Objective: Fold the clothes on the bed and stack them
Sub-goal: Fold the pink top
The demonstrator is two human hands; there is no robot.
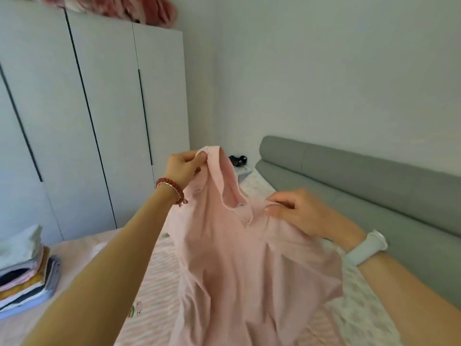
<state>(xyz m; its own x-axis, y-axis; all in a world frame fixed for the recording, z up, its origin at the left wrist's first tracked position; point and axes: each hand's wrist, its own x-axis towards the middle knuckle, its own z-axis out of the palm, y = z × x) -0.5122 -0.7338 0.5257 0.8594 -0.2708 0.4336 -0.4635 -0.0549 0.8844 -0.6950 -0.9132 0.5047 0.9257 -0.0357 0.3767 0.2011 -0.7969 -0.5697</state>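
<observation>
A pale pink garment (239, 265) hangs in front of me above the bed (82, 248). My left hand (183, 168) pinches its upper edge, raised high at the centre, with a red bead bracelet on the wrist. My right hand (301, 213) pinches the fabric lower and to the right, a white band on its wrist. The garment's lower part drapes down toward the striped pink bedding. A stack of folded clothes (25, 273) sits at the left edge of the bed.
A grey padded headboard (361, 186) runs along the right. White wardrobe doors (99, 108) stand behind the bed, with a pink bundle (119, 7) on top. A small dark object (238, 159) lies beyond the bed's far corner.
</observation>
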